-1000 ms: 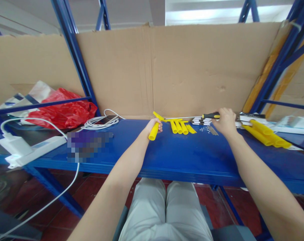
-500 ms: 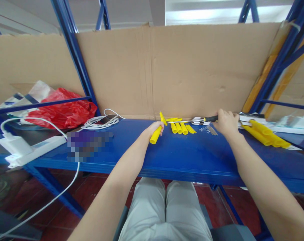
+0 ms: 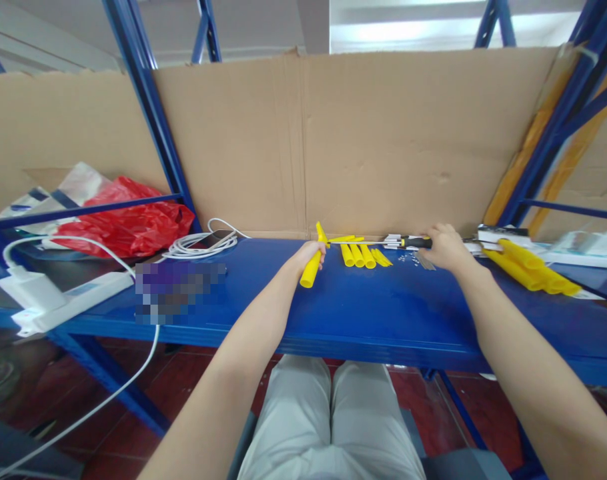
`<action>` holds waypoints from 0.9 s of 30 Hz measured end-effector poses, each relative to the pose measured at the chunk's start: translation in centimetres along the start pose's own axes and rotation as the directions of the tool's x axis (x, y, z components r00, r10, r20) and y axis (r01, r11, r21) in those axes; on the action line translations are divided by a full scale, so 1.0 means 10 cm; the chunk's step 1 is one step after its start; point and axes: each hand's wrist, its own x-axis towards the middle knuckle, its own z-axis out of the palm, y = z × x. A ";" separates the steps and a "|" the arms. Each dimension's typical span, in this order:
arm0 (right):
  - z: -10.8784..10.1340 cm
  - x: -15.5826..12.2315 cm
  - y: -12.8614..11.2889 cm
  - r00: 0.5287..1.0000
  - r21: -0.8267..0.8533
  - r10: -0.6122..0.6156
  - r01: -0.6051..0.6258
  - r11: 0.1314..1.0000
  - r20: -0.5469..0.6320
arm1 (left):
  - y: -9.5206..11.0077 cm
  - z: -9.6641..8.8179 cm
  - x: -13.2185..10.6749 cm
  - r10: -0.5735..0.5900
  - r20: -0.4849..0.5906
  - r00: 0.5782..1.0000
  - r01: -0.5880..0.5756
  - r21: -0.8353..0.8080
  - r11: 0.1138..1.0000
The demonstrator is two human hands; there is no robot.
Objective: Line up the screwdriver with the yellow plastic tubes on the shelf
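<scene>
My left hand (image 3: pixel 311 255) is closed around a yellow plastic handle (image 3: pixel 310 272). The handle has a hollow round lower end and a narrower, branching top (image 3: pixel 321 232) above my fingers. My right hand (image 3: pixel 446 245) grips the back end of a screwdriver (image 3: pixel 414 243) with a black and yellow grip. Its long thin shaft lies level and points left, with the tip at the yellow part by my left hand; whether it is inside cannot be made out. Between my hands, several yellow handles (image 3: pixel 357 256) lie in a row. Small white bits (image 3: pixel 414 257) and thin metal strips (image 3: pixel 425 261) lie below the screwdriver.
More yellow handles (image 3: pixel 531 265) are stacked on the right of the blue shelf (image 3: pixel 383 313). A cardboard sheet (image 3: pixel 373 133) stands behind. On the left are a coiled white cable (image 3: pixel 183 247), a red plastic bag (image 3: pixel 128 217) and a power strip (image 3: pixel 78 300).
My right hand and the screwdriver have shifted slightly left, and more of the screwdriver's grip shows. My left hand with the yellow handle has barely moved.
</scene>
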 end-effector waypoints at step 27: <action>-0.05 -0.04 -0.07 0.983 -0.097 0.111 -0.098 0.990 0.143 | 0.03 0.08 -0.08 0.051 -0.051 0.997 -0.043 0.147 0.988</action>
